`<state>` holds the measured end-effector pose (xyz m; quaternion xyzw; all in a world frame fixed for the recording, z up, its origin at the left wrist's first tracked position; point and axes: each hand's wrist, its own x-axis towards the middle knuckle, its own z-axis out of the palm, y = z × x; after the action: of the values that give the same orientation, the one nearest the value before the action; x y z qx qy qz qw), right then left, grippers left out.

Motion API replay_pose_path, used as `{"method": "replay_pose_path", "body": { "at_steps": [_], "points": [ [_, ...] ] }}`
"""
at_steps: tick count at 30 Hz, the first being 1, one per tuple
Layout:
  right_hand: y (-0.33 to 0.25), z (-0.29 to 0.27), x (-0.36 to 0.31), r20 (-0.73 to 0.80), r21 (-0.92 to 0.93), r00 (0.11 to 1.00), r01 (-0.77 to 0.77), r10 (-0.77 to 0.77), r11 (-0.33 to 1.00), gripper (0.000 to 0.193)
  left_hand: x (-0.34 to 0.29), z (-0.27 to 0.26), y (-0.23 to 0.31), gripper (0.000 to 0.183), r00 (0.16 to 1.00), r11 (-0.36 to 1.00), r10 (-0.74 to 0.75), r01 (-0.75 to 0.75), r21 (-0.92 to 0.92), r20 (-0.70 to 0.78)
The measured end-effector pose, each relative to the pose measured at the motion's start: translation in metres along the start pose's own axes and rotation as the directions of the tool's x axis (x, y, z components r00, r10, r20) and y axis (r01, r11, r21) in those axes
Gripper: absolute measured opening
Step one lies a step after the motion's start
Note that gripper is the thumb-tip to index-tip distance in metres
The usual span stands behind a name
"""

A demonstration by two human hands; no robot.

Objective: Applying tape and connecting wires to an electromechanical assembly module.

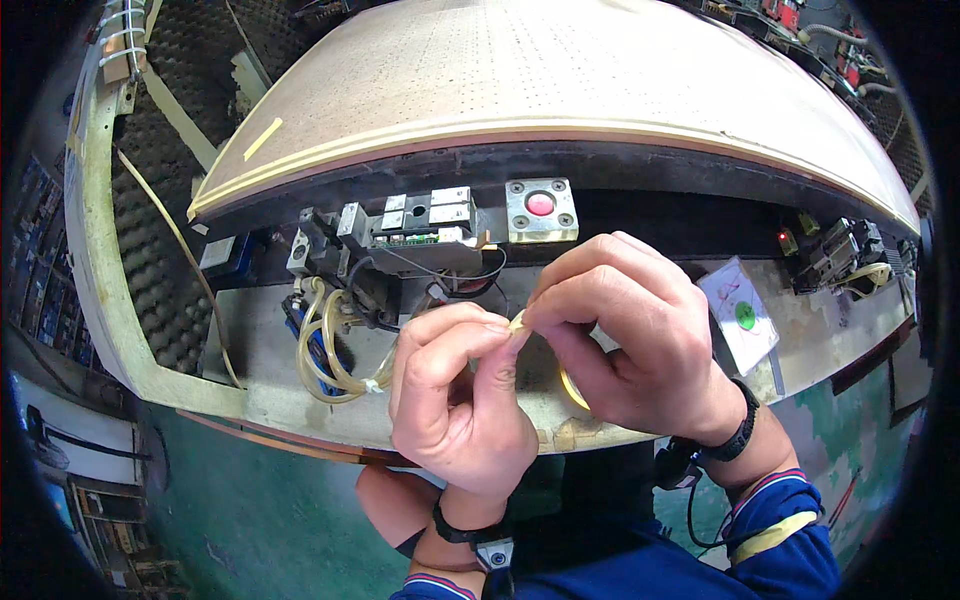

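Note:
My left hand (460,400) and my right hand (640,335) meet fingertip to fingertip above the bench's near edge. Pinched between their thumbs and index fingers is a small pale-yellow strip (516,322) that looks like tape; most of it is hidden by the fingers. A curved yellow edge (572,390), perhaps a tape roll, shows beneath my right hand, which covers the rest. Another yellow strip (775,537) clings to my right sleeve.
Behind my hands stand a metal block with a red button (540,204) and a valve unit (430,225). Looped clear hoses (330,345) lie left; a clear case with a green disc (740,315) lies right. A large perforated board (500,70) rises beyond.

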<state>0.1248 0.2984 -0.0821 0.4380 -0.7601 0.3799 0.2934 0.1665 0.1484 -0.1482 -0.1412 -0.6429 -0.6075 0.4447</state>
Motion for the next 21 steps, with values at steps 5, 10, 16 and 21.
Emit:
{"method": "replay_pose_path", "body": {
  "at_steps": [5,10,16,21],
  "points": [
    [0.000,0.000,0.000,-0.005,0.016,1.000,-0.025,0.025,1.000,0.021,0.001,0.003,0.008,0.017,0.998,0.997,-0.057,0.058,0.053,-0.023],
    [-0.002,0.003,0.001,-0.061,0.092,0.996,-0.063,0.069,0.994,0.020,0.000,-0.001,0.004,0.017,1.000,0.992,0.007,-0.009,0.124,0.017],
    [0.003,-0.001,0.002,0.029,0.044,0.999,-0.038,0.037,0.998,0.020,0.003,-0.001,0.003,0.018,0.997,0.991,0.047,-0.054,0.120,0.065],
    [-0.001,-0.008,0.003,0.084,0.026,0.989,-0.124,0.121,0.992,0.022,0.004,0.000,0.001,0.016,0.994,0.986,0.063,-0.076,0.151,0.086]
  ]
}}
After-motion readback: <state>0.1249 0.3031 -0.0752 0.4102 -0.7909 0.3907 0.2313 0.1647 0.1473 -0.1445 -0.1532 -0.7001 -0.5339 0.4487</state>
